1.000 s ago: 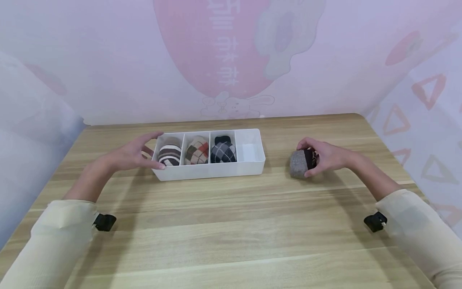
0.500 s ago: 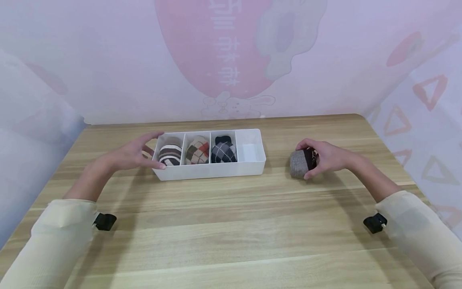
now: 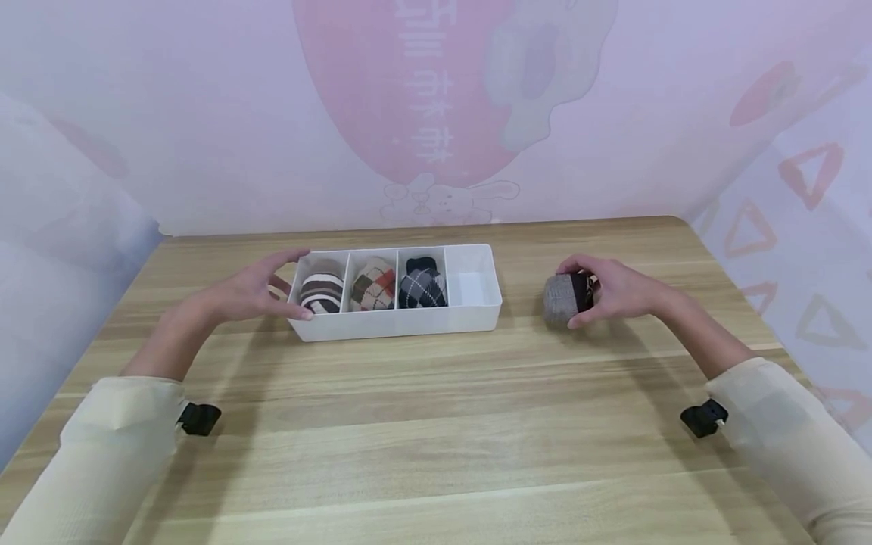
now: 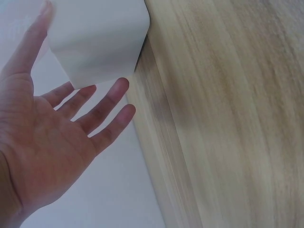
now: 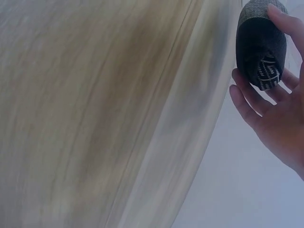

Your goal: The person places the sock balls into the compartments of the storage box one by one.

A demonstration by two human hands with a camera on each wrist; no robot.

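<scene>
Right hand (image 3: 616,291) grips the rolled sock (image 3: 564,297); left hand (image 3: 248,291) relaxed beside the organizer (image 3: 477,314).

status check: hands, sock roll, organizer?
Left hand open, fingers at the white organizer left end. Right hand grips grey-black sock roll, right of organizer. Rightmost compartment empty, path clear.

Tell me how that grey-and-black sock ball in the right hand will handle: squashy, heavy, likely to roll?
The sock ball looks like rolled knit fabric, so probably soft and light, yielding under the right hand. Its rounded shape suggests it could roll a little on the smooth table. The knit surface likely resists slipping in the grip.
</scene>
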